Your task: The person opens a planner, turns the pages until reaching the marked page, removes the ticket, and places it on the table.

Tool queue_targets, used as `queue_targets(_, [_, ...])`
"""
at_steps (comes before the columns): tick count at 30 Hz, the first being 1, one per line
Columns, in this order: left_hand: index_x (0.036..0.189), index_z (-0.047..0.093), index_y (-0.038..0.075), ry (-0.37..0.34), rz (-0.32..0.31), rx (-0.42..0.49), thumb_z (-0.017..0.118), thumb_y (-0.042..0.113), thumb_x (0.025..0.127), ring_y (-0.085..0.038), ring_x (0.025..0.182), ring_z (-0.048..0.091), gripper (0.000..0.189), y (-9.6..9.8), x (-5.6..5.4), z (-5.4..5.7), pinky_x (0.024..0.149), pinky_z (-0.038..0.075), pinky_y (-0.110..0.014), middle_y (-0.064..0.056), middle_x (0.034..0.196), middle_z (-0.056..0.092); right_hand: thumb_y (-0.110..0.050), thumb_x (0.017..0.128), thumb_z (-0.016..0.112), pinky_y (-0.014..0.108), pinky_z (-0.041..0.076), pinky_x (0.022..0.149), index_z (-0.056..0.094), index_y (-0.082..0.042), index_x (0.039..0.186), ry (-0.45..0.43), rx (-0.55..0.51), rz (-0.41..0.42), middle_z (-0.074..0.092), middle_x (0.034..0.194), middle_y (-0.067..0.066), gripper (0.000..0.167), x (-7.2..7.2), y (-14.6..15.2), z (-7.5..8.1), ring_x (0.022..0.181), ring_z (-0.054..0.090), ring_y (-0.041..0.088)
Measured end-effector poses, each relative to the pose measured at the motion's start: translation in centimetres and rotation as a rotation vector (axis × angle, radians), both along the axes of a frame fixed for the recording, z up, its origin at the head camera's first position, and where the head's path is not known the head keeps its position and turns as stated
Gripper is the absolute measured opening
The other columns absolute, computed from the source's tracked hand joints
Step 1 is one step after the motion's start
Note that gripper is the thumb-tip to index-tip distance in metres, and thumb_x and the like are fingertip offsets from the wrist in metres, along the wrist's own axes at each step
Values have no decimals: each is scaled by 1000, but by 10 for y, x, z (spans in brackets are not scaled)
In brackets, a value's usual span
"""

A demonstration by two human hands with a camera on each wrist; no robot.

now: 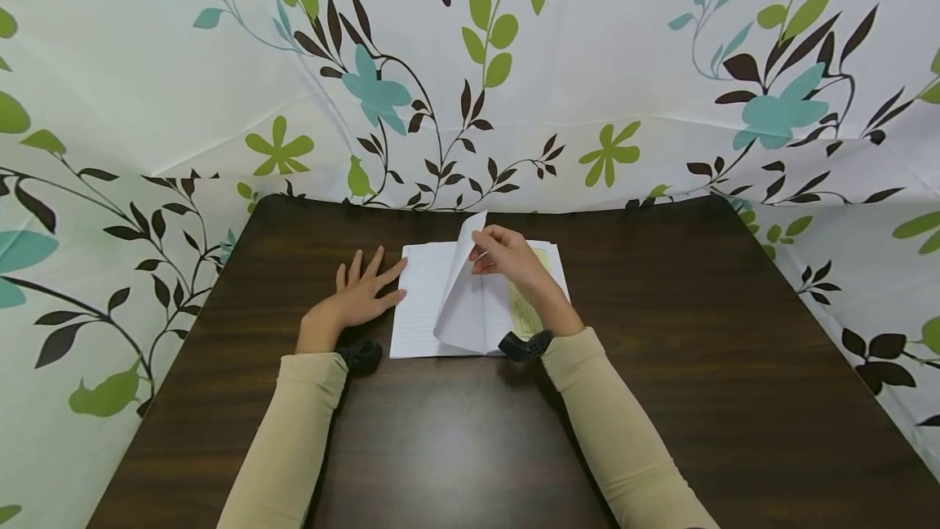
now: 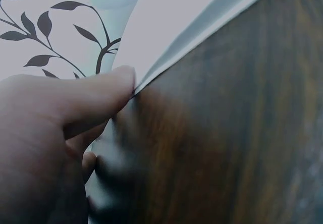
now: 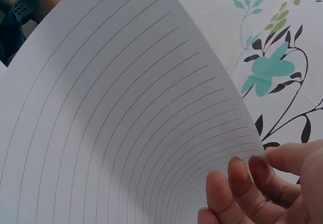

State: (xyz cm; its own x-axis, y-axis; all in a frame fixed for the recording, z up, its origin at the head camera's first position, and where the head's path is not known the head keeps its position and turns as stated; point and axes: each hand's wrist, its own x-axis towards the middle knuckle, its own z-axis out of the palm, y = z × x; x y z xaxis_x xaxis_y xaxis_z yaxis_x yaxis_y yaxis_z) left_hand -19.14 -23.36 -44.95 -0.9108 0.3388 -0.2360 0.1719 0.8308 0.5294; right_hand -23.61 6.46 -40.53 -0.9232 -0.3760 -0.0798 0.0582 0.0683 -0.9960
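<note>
An open notebook [image 1: 422, 300] with ruled white pages lies on the dark wooden table. My right hand [image 1: 507, 255] pinches the outer edge of one lifted page [image 1: 461, 296] between thumb and fingers, over the notebook's middle. In the right wrist view that ruled page [image 3: 126, 98] bends in a curve up to the fingertips. My left hand [image 1: 363, 292] rests on the table with spread fingers, its thumb and index fingertips at the notebook's left edge. The left wrist view has the left thumb [image 2: 101, 95] against the notebook corner. A yellow sheet [image 1: 525, 308] shows on the right-hand page, partly behind the right wrist.
The dark wooden table [image 1: 705, 333] extends to both sides and in front of the notebook. Behind it hangs a white cloth [image 1: 455, 145] with a leaf and flower print. Both wrists wear dark devices, the right one [image 1: 525, 345] close over the notebook's lower edge.
</note>
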Motion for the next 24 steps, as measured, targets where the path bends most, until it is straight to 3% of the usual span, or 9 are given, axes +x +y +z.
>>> queue_targets(6, [169, 18, 23, -18, 22, 38, 25, 46, 115, -50, 157, -25, 59, 1, -1, -1, 120, -19, -73, -19, 175, -13, -25, 110, 53, 27, 61, 79, 61, 0, 120, -22, 73, 58, 66, 92, 2, 28, 1, -5, -3, 75, 69, 12])
queue_targets(13, [168, 20, 18, -32, 59, 66, 9, 53, 113, -46, 158, -27, 66, 0, -2, 0, 121, -22, -69, -15, 176, -11, -26, 110, 54, 30, 60, 83, 61, 1, 130, 35, 285, 234, 69, 115, 16, 35, 6, -10, -7, 91, 73, 20])
queue_targets(17, [169, 15, 21, -40, 59, 48, 22, 61, 110, -45, 158, -27, 71, 1, -2, 0, 121, -21, -69, -14, 176, -13, -24, 109, 56, 33, 61, 88, 62, 2, 130, 88, 385, 297, 67, 123, 18, 34, 8, -11, -8, 100, 73, 26])
queue_targets(24, [170, 9, 25, -13, 39, 18, 55, 64, 100, -50, 157, -26, 92, 0, -3, -1, 120, -19, -73, -18, 176, -13, -25, 109, 56, 35, 60, 93, 63, 0, 130, 137, 444, 343, 69, 123, 17, 34, 5, -11, -14, 103, 73, 24])
